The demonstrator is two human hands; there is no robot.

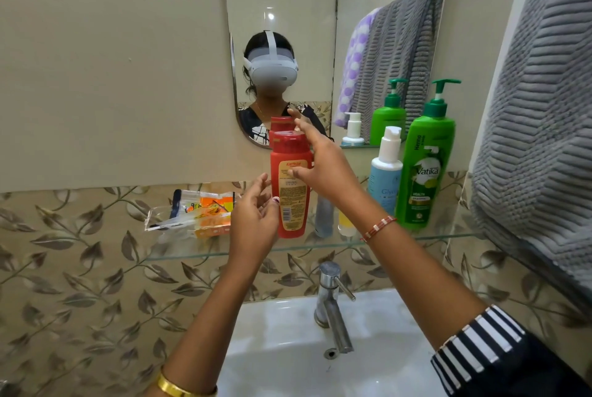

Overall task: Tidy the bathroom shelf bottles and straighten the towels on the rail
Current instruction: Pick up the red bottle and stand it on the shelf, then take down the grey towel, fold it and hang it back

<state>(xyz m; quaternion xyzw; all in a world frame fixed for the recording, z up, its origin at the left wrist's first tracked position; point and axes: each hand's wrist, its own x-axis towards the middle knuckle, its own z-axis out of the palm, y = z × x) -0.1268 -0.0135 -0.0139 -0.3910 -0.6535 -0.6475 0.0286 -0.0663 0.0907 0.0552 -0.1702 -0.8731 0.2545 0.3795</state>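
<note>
A red bottle (pixel 290 191) stands upright on the glass shelf (pixel 192 252), its label facing me. My left hand (pixel 253 220) is at its lower left with fingers apart, fingertips close to the bottle's side. My right hand (pixel 323 166) is at its upper right, fingers spread, thumb against the label; neither hand grips it. To the right stand a white-and-blue pump bottle (pixel 386 172) and a tall green pump bottle (pixel 426 172). Two small bottles (pixel 323 217) sit partly hidden behind my right wrist. A grey towel (pixel 538 140) hangs on the rail at the far right.
Crumpled plastic packets (pixel 195 214) lie on the shelf's left part. A mirror (pixel 282 28) hangs above the shelf and reflects the bottles and towels. Below are a steel tap (pixel 331 300) and a white sink (pixel 288 348).
</note>
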